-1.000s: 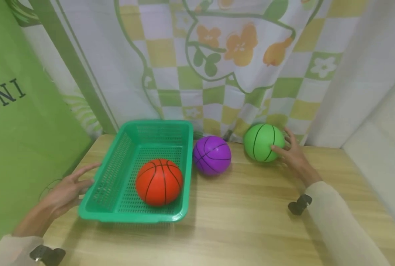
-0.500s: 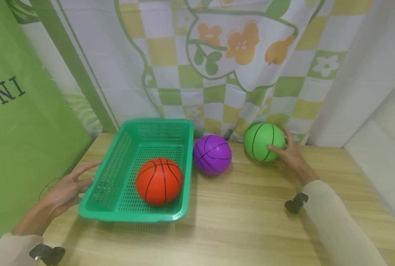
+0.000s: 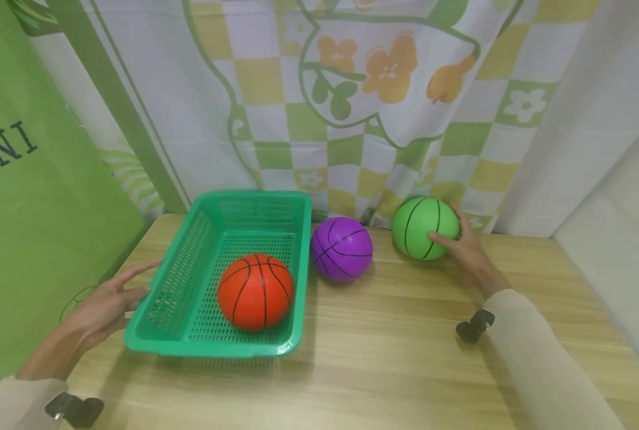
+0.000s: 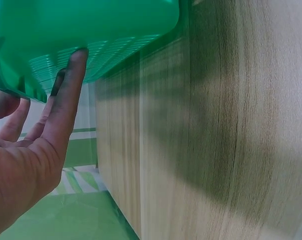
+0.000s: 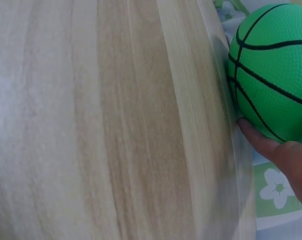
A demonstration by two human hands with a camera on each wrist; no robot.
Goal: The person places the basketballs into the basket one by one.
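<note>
Right hand (image 3: 467, 251) cups the green ball (image 3: 424, 229), thumb and fingers curled round it. Left hand (image 3: 104, 304), fingers spread straight, touches the green basket (image 3: 190, 280) wall. Loose cupping risks the ball rolling away toward the purple ball (image 3: 342, 248).

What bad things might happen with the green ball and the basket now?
1. The right hand only cups the green ball from one side, so it might slip and roll along the table.
2. The purple ball sits loose between the green ball and the green basket; a low carry might knock it away.
3. The left hand only touches the basket's side with straight fingers, so a hard drop could slide it, and the orange ball leaves less room.
</note>
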